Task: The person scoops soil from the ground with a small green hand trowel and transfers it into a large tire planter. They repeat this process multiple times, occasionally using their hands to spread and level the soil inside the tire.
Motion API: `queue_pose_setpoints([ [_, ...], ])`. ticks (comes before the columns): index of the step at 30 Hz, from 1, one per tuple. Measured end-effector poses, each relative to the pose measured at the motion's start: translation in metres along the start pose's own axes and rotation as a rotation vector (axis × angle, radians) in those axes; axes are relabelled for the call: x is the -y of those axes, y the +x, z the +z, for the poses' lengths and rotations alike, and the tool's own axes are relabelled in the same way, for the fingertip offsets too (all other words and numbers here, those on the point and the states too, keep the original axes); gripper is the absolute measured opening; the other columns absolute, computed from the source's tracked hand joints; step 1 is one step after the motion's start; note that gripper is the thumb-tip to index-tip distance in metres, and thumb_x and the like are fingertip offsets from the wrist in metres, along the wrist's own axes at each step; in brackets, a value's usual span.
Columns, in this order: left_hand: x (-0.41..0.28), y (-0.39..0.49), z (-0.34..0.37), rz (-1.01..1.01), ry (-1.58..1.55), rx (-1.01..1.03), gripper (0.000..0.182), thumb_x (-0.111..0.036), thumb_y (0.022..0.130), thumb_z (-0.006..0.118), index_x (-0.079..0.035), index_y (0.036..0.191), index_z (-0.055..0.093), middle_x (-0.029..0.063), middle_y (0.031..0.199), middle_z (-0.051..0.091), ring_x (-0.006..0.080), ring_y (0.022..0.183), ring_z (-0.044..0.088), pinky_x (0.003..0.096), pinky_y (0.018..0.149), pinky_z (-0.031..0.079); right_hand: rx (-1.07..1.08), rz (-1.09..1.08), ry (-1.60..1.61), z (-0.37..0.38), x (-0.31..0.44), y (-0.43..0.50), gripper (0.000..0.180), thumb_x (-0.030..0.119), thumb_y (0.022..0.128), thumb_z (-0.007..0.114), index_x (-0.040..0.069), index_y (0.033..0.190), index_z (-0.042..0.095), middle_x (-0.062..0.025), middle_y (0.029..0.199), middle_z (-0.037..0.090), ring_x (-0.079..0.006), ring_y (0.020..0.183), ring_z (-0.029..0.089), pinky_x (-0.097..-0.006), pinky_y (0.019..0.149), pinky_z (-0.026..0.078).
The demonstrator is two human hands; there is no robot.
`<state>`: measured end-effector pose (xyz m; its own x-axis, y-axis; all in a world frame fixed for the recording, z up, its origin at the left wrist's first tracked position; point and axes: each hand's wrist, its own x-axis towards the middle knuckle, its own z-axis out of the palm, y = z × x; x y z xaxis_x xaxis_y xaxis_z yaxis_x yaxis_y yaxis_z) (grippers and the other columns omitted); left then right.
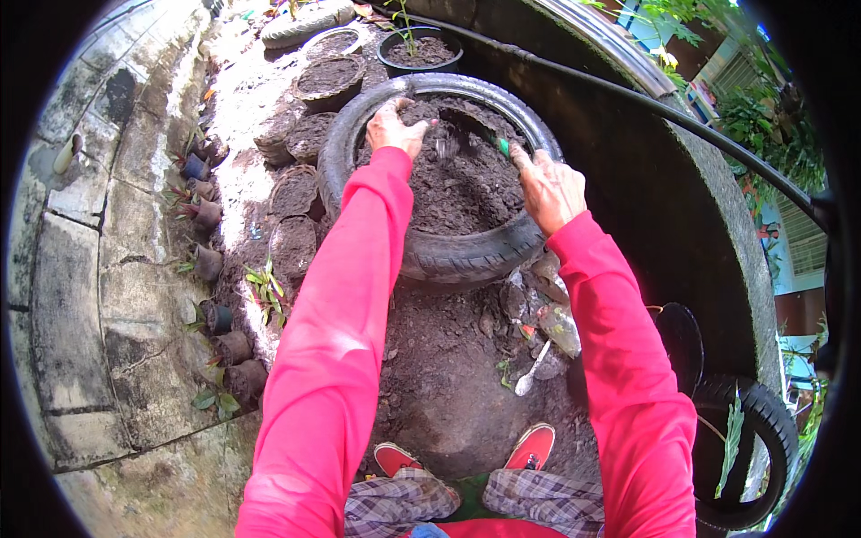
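Note:
A rubber tyre (464, 259) lies flat before me, filled with dark, crumbly soil (464, 181). My right hand (551, 188), over the tyre's right side, is closed on the green handle (503, 146) of a hand tool. The tool's far part reaches towards the soil at the upper middle, and its exact kind cannot be told. My left hand (398, 131) is over the upper left part of the tyre, fingers apart, thumb pointing right, near the inner rim. It holds nothing that I can see.
Soil-filled pots (329, 75) stand left of and beyond the tyre, beside a black pot (420, 54) with a plant. Small potted seedlings (208, 262) line the paving. A dark wall (672, 222) rises at right. A white spoon (533, 368) and another tyre (773, 410) lie nearer.

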<state>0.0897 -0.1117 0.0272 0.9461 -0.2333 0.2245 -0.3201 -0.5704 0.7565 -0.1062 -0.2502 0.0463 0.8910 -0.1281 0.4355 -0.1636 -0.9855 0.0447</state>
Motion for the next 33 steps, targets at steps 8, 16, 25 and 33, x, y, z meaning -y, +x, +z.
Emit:
queue_pose_setpoints([
  [8, 0.046, -0.016, 0.025, -0.024, -0.124, -0.052, 0.029, -0.025, 0.066, 0.07, -0.012, 0.092, 0.067, 0.0106, 0.08, 0.065, 0.0213, 0.073, 0.061, 0.0305, 0.071, 0.046, 0.184, 0.173, 0.196, 0.013, -0.012, -0.018, 0.049, 0.007, 0.07, 0.055, 0.012, 0.119, 0.049, -0.014, 0.08, 0.056, -0.0305, 0.068, 0.059, -0.0389, 0.06, 0.046],
  [16, 0.008, -0.056, 0.071, -0.36, -1.015, 0.425, 0.034, -0.002, 0.081, 0.053, -0.001, 0.115, 0.05, 0.0138, 0.103, 0.059, 0.0227, 0.087, 0.06, 0.0334, 0.068, 0.053, -0.13, 0.449, 0.672, -0.009, -0.019, -0.021, 0.037, 0.015, 0.067, 0.064, 0.004, 0.102, 0.06, -0.0184, 0.073, 0.061, -0.0273, 0.062, 0.06, -0.0336, 0.064, 0.046],
  [25, 0.015, -0.07, 0.052, 0.036, 0.054, 0.122, 0.024, -0.018, 0.07, 0.066, -0.005, 0.089, 0.061, 0.016, 0.102, 0.056, 0.0278, 0.087, 0.057, 0.0338, 0.077, 0.046, -0.042, 0.207, 0.48, -0.008, -0.008, -0.034, 0.038, 0.014, 0.07, 0.061, 0.01, 0.108, 0.057, -0.0146, 0.078, 0.059, -0.0305, 0.071, 0.059, -0.039, 0.063, 0.047],
  [33, 0.065, -0.064, 0.004, 0.161, 0.663, 0.466, 0.04, -0.016, 0.069, 0.065, -0.009, 0.108, 0.057, 0.015, 0.121, 0.047, 0.0311, 0.111, 0.045, 0.0371, 0.091, 0.039, 0.238, 0.165, 0.336, 0.055, 0.016, -0.024, 0.047, 0.01, 0.072, 0.053, 0.022, 0.117, 0.049, -0.0128, 0.083, 0.055, -0.0338, 0.068, 0.057, -0.0452, 0.062, 0.045],
])
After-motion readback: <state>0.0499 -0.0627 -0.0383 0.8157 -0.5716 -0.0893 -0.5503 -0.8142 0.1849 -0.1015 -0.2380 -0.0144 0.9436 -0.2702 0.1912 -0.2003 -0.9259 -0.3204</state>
